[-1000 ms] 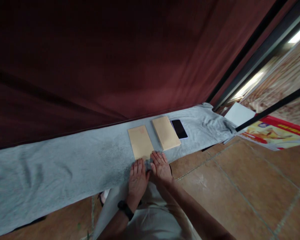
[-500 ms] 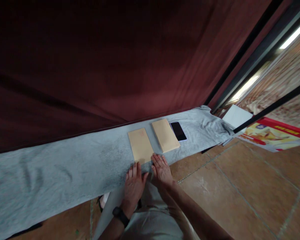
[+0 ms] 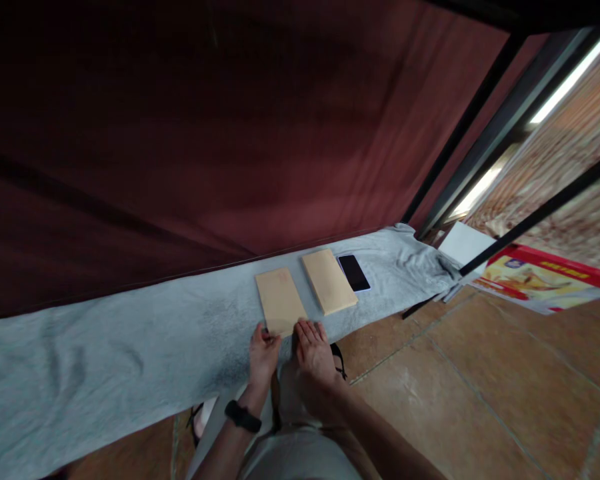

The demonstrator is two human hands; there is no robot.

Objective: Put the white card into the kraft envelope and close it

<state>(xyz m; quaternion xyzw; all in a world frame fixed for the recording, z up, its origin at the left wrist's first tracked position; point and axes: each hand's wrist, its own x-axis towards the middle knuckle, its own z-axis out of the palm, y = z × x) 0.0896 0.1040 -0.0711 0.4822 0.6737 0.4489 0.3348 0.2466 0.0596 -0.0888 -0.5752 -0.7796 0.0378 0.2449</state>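
A flat tan paper envelope (image 3: 280, 300) lies on the grey cloth in front of me, with a faint reddish mark near its top. At its lower left corner, the bent fingers and thumb of my left hand (image 3: 263, 357) close on the paper edge; a small dark spot between the fingers is too small to make out. My right hand (image 3: 316, 350) rests by the lower right corner, its fingers stretched out and touching the edge. Just right of the envelope sits a thicker stack of similar tan envelopes (image 3: 330, 281).
A phone (image 3: 355, 273) with a dark screen lies beside the stack. The grey cloth (image 3: 155, 333) covers a long narrow surface along a dark red wall (image 3: 280, 167). To the right are black metal bars (image 3: 540, 220), a white box (image 3: 465, 243) and a red-and-yellow printed carton (image 3: 545, 280).
My left hand has gone from fingers laid out at the envelope's lower edge to fingers bent around its lower left corner. My right hand stays near the lower right corner. The view has shifted slightly.
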